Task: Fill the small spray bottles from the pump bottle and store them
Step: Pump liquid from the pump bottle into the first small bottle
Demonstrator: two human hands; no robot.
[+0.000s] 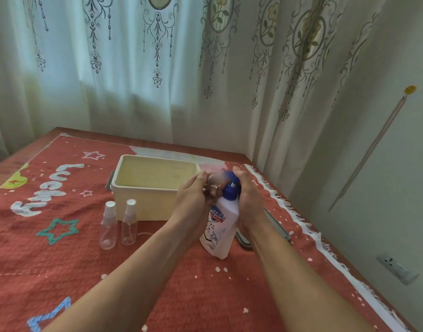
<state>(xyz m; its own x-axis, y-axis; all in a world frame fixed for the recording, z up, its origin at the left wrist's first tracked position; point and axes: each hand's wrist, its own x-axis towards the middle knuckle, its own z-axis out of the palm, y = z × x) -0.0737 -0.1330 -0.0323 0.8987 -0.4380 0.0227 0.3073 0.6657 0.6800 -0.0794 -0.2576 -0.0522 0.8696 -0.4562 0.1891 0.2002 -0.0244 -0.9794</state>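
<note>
The right hand point(250, 200) wraps the neck of the tilted white blue-topped plastic pump bottle point(221, 231), the left hand point(192, 202) curls round a small blurred object point(212, 188) at its nozzle, and two clear small spray bottles point(108, 226) point(129, 224) stand just before the cream rectangular box point(143, 204).

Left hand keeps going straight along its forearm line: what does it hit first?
Most likely the blue pump head of the pump bottle, right beyond the left hand; the right hand grips that pump. The cream box lies behind, but depth is unclear.
</note>
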